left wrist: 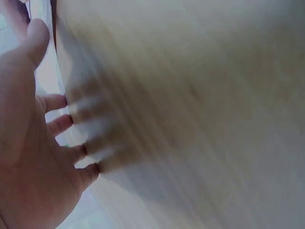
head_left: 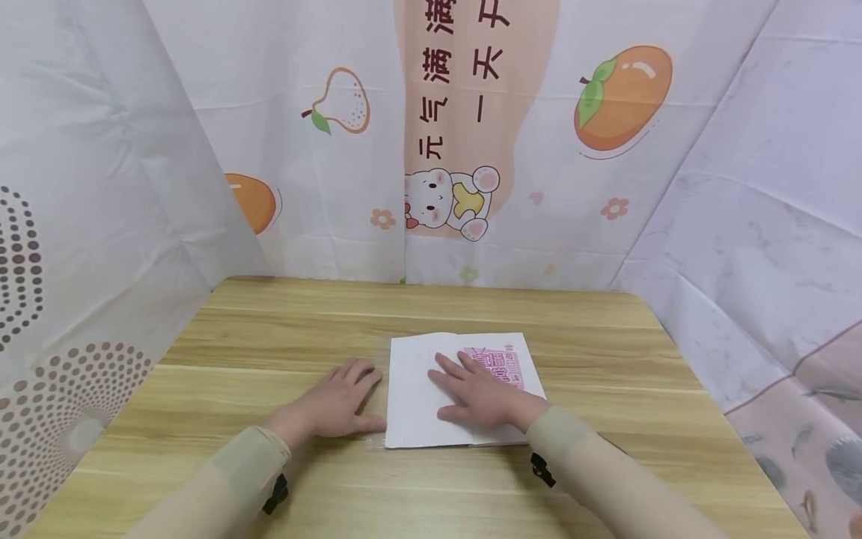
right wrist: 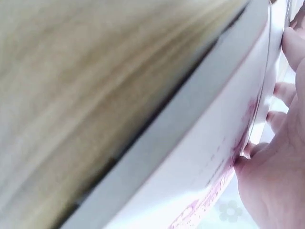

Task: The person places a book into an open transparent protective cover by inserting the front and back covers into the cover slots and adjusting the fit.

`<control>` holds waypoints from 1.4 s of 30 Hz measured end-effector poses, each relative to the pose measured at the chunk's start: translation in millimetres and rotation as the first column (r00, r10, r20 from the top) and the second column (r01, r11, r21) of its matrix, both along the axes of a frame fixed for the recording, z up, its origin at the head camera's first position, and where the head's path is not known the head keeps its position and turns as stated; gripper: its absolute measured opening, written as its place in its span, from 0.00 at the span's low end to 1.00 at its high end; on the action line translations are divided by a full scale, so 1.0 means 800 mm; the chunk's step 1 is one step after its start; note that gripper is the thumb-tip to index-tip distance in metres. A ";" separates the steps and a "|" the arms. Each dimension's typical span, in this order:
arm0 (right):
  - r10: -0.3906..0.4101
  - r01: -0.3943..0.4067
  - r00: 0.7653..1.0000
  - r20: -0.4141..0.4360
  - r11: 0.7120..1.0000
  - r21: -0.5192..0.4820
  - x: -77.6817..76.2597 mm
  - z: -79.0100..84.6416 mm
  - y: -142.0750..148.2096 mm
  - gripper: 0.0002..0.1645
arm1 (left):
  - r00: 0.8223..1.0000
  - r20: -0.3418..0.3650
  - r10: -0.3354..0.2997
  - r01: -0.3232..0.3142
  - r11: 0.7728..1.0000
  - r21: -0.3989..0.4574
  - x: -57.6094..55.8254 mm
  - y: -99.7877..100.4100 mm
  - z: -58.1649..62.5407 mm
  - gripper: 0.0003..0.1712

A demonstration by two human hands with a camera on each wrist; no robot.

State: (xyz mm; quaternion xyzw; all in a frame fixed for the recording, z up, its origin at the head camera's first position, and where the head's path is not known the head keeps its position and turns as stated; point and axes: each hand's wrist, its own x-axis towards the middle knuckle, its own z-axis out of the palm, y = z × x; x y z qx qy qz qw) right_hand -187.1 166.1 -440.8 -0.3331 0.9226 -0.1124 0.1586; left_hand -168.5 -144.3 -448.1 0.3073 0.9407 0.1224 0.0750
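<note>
A book (head_left: 424, 404) lies spread on the wooden table, its left page blank white and its right page (head_left: 528, 367) carrying pink print. Clear film edges it on the left. My right hand (head_left: 488, 397) rests across the inner part of the pages with fingers spread, covering part of the print. To the left of the book, my left hand (head_left: 340, 400) touches the table with its fingertips, and its thumb reaches the book's left edge. In the right wrist view, the thick page block (right wrist: 190, 114) shows beside the right hand (right wrist: 276, 176).
The wood-grain table (head_left: 269, 322) extends around the book on all sides. Behind it hangs a white curtain (head_left: 289, 172) printed with fruit and a cartoon bear. Further cloth walls stand at the left (head_left: 87, 187) and right (head_left: 761, 224).
</note>
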 end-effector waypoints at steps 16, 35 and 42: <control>-0.050 0.070 0.987 0.156 0.989 -0.130 -0.014 0.000 0.016 0.49 | 0.999 0.035 -0.036 0.035 0.999 0.040 -0.013 -0.027 -0.002 0.35; -0.015 0.020 0.998 0.062 0.997 -0.081 -0.012 -0.005 0.013 0.50 | 0.984 0.168 0.058 -0.072 0.994 0.078 -0.014 -0.024 0.004 0.43; -0.008 0.011 0.999 0.053 0.998 -0.058 -0.010 -0.005 0.008 0.49 | 0.983 0.174 0.060 -0.076 0.993 0.085 -0.015 -0.025 0.001 0.42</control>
